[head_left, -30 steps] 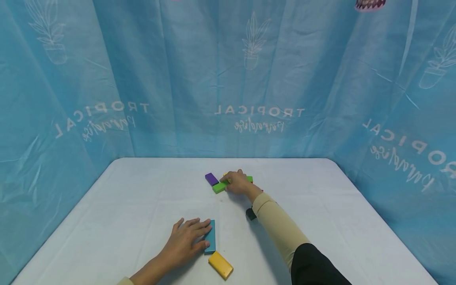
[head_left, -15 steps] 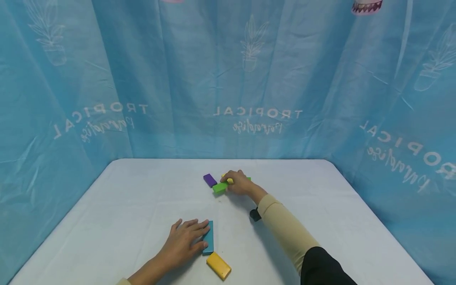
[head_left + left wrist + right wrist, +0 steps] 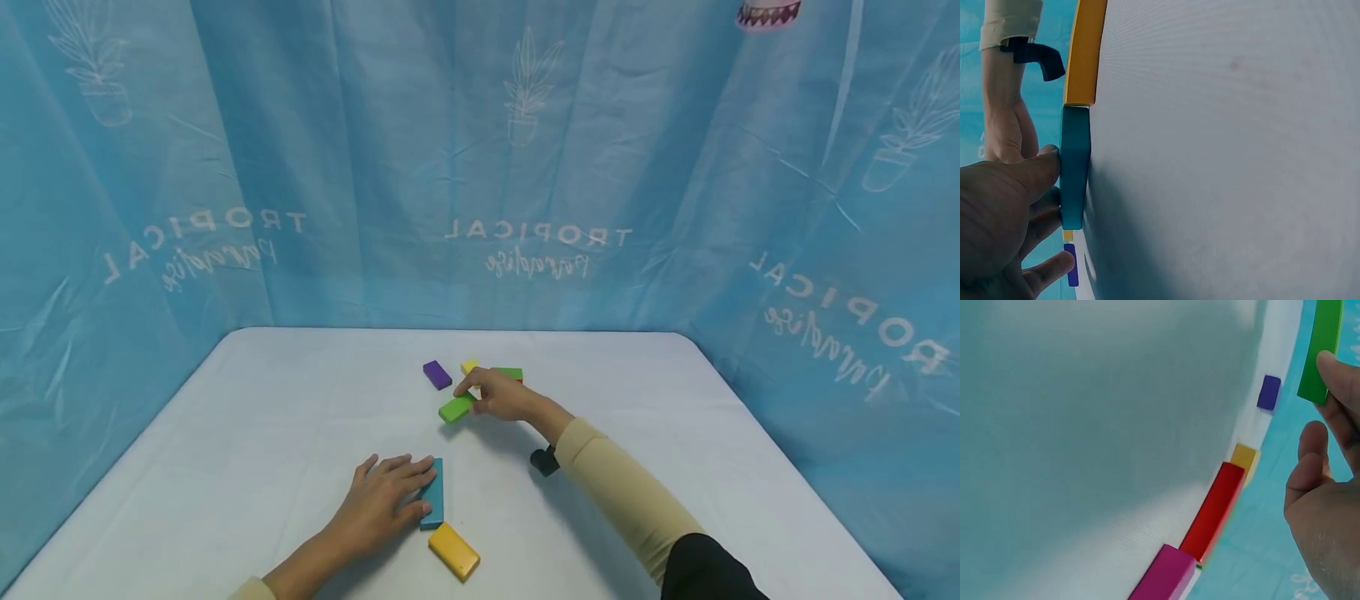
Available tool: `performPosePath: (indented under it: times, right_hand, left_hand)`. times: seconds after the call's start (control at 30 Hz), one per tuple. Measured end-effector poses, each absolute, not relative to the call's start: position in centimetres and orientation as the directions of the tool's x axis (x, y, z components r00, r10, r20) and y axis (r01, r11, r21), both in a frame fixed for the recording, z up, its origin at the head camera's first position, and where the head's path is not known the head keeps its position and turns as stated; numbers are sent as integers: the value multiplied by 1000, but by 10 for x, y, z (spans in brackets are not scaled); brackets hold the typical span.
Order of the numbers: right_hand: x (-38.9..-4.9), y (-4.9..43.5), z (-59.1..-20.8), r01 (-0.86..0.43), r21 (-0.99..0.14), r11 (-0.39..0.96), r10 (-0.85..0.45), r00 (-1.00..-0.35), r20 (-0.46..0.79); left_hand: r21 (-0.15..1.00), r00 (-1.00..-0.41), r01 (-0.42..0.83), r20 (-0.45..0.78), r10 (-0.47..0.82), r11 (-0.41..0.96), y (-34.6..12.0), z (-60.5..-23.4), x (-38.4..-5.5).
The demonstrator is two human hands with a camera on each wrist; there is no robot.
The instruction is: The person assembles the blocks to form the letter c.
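Observation:
My left hand (image 3: 382, 502) rests on a teal block (image 3: 437, 500), its fingers fairly straight and spread; in the left wrist view the thumb and fingertips lie along the block's face. An orange-yellow block (image 3: 454, 552) sits at an angle against the near end of the teal one. Farther back, my right hand (image 3: 502, 395) pinches one end of a green block (image 3: 454, 408) between thumb and fingers. The right wrist view shows this green block held up above the white surface, its far part cut off by the frame.
Behind the right hand lie a purple block (image 3: 437, 374), a small yellow block (image 3: 469, 365) and another green block (image 3: 510, 372). The right wrist view also has a red block (image 3: 1213, 509) and a magenta block (image 3: 1163, 578) in line. A blue printed curtain (image 3: 420, 275) surrounds the white table (image 3: 300, 400).
My right hand has lifted the green block away from the purple and yellow blocks and drawn it a little nearer. The left hand stays on the teal block.

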State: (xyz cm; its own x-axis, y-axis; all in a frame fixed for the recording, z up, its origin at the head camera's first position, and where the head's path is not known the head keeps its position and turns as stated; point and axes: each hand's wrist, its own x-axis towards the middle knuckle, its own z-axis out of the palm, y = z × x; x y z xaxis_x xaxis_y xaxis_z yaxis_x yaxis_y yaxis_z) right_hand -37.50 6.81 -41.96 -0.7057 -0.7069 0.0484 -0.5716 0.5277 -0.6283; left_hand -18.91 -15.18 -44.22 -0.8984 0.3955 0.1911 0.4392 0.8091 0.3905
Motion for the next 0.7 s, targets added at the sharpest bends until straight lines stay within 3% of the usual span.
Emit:
performPosePath:
  times: [0.7]
  right_hand:
    - [-357, 55, -432, -627, -570, 531, -777, -628, -33]
  left_hand:
    - [391, -897, 442, 191, 398, 808, -151, -443, -190]
